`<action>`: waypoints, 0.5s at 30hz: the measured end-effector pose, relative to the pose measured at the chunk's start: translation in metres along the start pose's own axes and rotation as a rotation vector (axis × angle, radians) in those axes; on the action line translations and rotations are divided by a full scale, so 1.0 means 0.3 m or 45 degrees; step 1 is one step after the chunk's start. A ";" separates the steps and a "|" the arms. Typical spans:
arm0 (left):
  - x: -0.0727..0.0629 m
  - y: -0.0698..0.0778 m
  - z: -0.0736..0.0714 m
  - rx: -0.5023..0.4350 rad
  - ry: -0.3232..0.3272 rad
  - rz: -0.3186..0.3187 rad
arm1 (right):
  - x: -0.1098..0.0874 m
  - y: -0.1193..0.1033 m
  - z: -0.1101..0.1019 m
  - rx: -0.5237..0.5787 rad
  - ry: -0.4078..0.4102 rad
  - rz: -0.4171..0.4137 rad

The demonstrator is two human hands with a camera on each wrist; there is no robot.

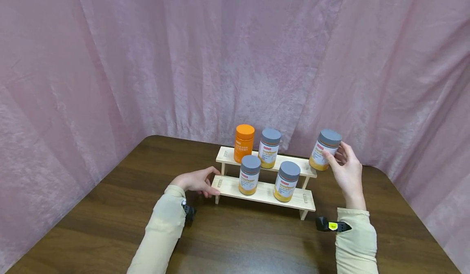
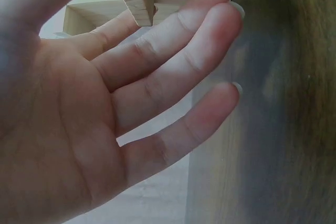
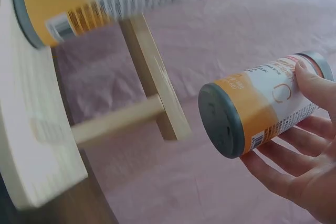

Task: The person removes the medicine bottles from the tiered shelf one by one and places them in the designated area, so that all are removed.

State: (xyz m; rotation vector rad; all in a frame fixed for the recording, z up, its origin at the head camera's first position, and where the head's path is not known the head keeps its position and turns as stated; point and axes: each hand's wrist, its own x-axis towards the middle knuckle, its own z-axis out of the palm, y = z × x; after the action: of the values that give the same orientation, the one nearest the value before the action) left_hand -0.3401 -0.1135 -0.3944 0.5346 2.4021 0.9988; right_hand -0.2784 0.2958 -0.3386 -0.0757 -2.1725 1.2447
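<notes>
My right hand grips a grey-lidded supplement jar, thumb on its label and fingers behind. The jar tilts slightly beside the right end of the upper board; in the right wrist view its grey base hangs clear of the wood. At the two-step wooden rack, my left hand holds the left end of the lower board between thumb and index finger. The other fingers extend loosely below it. An orange jar and a grey-lidded jar stand on the upper step.
Two more grey-lidded jars, one left of centre and one toward the right, stand on the lower step. The rack rests on a dark brown wooden table. A pink curtain hangs close behind the table's far edge.
</notes>
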 end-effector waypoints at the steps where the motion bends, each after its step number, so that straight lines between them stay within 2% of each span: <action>1: 0.000 -0.001 0.000 0.000 -0.005 -0.002 | 0.000 0.007 -0.007 -0.005 0.008 0.009; 10: -0.007 0.002 0.001 0.001 -0.027 -0.025 | 0.008 0.068 -0.058 -0.063 0.007 0.152; 15: 0.001 0.005 0.001 0.006 -0.038 -0.032 | 0.007 0.121 -0.073 -0.044 -0.030 0.158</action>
State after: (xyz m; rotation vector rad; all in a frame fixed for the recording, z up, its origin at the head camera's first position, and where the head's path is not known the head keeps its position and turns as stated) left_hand -0.3398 -0.1122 -0.3937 0.5160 2.3794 0.9675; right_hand -0.2772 0.3332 -0.3585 -0.2145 -2.2389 1.2819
